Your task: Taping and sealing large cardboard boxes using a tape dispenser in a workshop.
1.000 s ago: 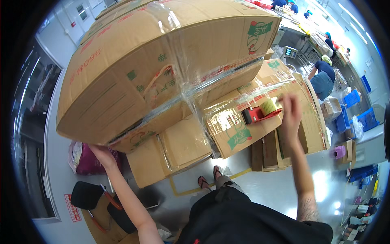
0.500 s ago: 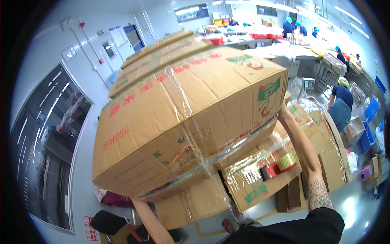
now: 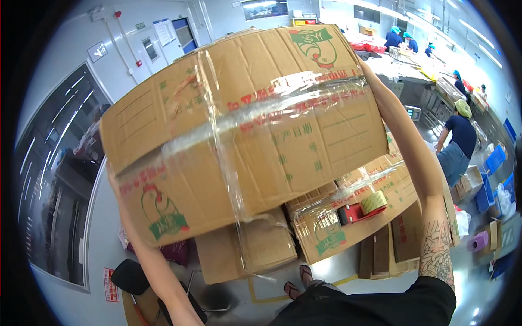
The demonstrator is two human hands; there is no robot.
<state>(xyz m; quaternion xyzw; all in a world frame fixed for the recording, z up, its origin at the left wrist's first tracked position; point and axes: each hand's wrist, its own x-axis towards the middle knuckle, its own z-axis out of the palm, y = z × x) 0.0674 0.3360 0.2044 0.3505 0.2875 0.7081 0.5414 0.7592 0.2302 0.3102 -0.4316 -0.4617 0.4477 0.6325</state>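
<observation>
A large cardboard box, sealed with clear tape along its seam and across it, is tilted in front of me with a broad printed side facing me. My right hand grips its upper right edge, the fingers mostly hidden behind the cardboard. On the lower left edge, my left hand holds the box, its fingertips also out of sight. Underneath are a plain taped box and another box with a green print. A red tape dispenser with a yellowish roll lies on that second box.
A black chair stands at lower left, near a window. Flattened cardboard leans at right. A person in a yellowish cap bends over farther right, by blue crates. Several people work at far tables.
The box has tipped so its taped side faces me, and its far end has come up. Both my hands have risen with it, the left now on the box's left edge.
</observation>
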